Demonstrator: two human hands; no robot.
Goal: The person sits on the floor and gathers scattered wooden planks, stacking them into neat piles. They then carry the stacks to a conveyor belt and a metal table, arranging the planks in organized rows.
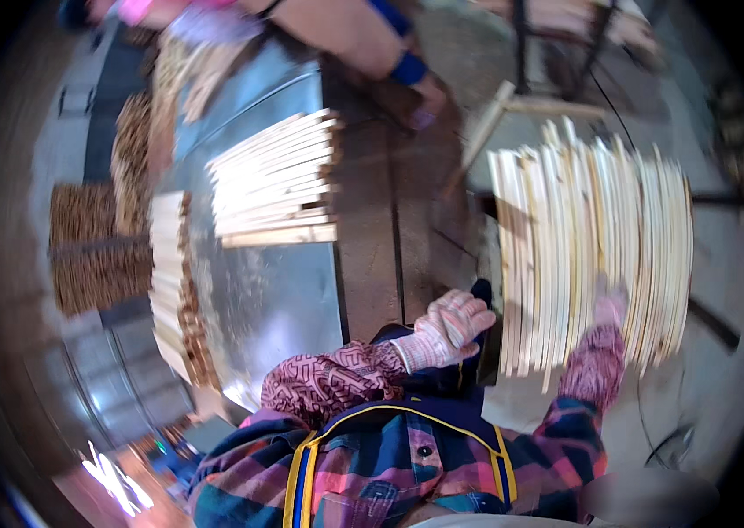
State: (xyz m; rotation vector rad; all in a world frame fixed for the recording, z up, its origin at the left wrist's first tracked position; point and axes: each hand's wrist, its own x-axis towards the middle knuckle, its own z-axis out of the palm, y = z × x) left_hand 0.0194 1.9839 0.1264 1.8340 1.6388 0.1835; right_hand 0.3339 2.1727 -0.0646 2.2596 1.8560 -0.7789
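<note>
My left hand (453,329), in a pale knitted glove, is held in front of my body with its fingers apart and nothing seen in it. My right hand (610,304), gloved too and smeared by motion, reaches onto a wide stack of long pale wooden strips (557,255) on my right. It touches or hovers just over the strips near their closer ends; whether the fingers grip any is too blurred to tell. The strips lie side by side, pointing away from me, with uneven ends.
To the left, a metal-topped table (279,304) carries a row of wooden strips (275,180) and another stack (174,290). Darker bundles (99,251) stand beyond it. Across the table is another person's arm (363,44). A wooden frame piece (486,128) lies behind the right stack.
</note>
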